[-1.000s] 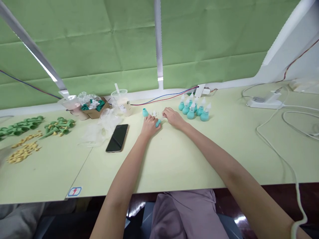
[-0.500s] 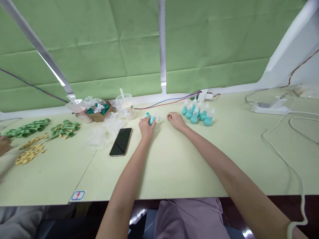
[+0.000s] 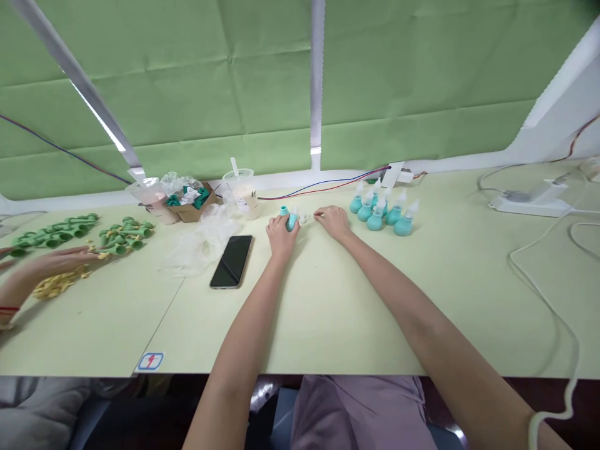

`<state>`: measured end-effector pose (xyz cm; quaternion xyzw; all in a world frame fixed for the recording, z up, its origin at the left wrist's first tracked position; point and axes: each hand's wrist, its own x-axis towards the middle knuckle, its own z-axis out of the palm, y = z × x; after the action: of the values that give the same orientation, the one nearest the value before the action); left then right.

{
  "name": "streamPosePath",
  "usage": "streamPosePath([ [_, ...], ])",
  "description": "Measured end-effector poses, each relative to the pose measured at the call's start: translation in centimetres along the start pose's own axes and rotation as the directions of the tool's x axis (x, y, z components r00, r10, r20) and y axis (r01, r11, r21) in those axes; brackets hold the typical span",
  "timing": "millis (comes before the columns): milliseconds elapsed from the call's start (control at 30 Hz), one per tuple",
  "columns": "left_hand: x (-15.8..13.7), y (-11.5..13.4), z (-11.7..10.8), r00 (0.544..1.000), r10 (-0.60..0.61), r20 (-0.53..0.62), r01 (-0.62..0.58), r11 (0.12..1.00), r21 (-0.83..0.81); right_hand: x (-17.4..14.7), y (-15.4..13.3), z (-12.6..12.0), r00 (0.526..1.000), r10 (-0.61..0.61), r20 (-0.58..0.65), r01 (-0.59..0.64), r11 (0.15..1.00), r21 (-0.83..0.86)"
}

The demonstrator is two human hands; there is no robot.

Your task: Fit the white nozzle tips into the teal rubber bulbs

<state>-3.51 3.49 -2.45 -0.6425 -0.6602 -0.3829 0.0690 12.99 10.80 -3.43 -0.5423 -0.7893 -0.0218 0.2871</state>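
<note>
My left hand is closed around a small turquoise squeeze bulb, whose clear tip points up and away. Just behind it stands another turquoise piece, partly hidden by my fingers. To the right of the bulb lie several tiny white parts on the table. My right hand rests beside them, thumb and fingertips pinched together; whatever they grip is too small to make out. Beyond that hand, a cluster of turquoise squeeze bulbs with clear pointed tips stands upright.
A black phone, a crumpled plastic bag, drink cups and a small cardboard box occupy the left. A co-worker's hand is among green parts and yellow pieces. A power strip with cables lies right.
The view has shifted slightly. My hands stay in nearly the same places, the left still around the bulb. The co-worker's hand has reached right, over the yellow pieces to the green parts.
</note>
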Motion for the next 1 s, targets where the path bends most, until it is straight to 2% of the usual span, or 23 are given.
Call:
streamPosePath([
  [200,0.0,0.1,0.0,1.000,0.011,0.007,-0.011,1.000,-0.014,0.1,-0.1,0.2,0.996,-0.093,-0.010,0.092,0.994,-0.064],
  [467,-0.2,0.2,0.1,0.999,0.044,-0.005,-0.044,0.999,-0.002,0.0,0.1,0.4,0.997,-0.082,-0.002,0.082,0.996,-0.037],
  [567,-0.3,0.3,-0.1,0.998,0.059,-0.010,-0.059,0.998,0.015,-0.4,-0.2,-0.2,0.996,-0.063,-0.064,0.065,0.998,0.020],
  [667,-0.4,0.4,-0.2,0.996,0.084,-0.019,-0.083,0.996,0.044,-0.4,-1.0,-1.4,0.986,0.033,-0.163,-0.001,0.982,0.189],
  [733,-0.5,0.6,-0.3,0.994,0.109,-0.021,-0.108,0.992,0.070,-0.1,-1.6,-2.3,0.995,0.082,-0.063,-0.053,0.927,0.372],
  [800,-0.6,0.7,-0.4,0.991,0.132,-0.018,-0.130,0.988,0.086,0.4,-1.9,-3.1,0.987,0.016,0.158,-0.101,0.831,0.548],
  [867,-0.7,0.7,-0.5,0.989,0.146,-0.013,-0.145,0.986,0.083,0.8,-2.0,-3.6,0.946,-0.078,0.314,-0.159,0.734,0.660],
  [1000,-0.7,0.8,-0.4,0.982,0.188,0.029,-0.186,0.982,-0.043,1.1,-1.7,-3.9,0.928,-0.071,0.367,-0.268,0.557,0.786],
])
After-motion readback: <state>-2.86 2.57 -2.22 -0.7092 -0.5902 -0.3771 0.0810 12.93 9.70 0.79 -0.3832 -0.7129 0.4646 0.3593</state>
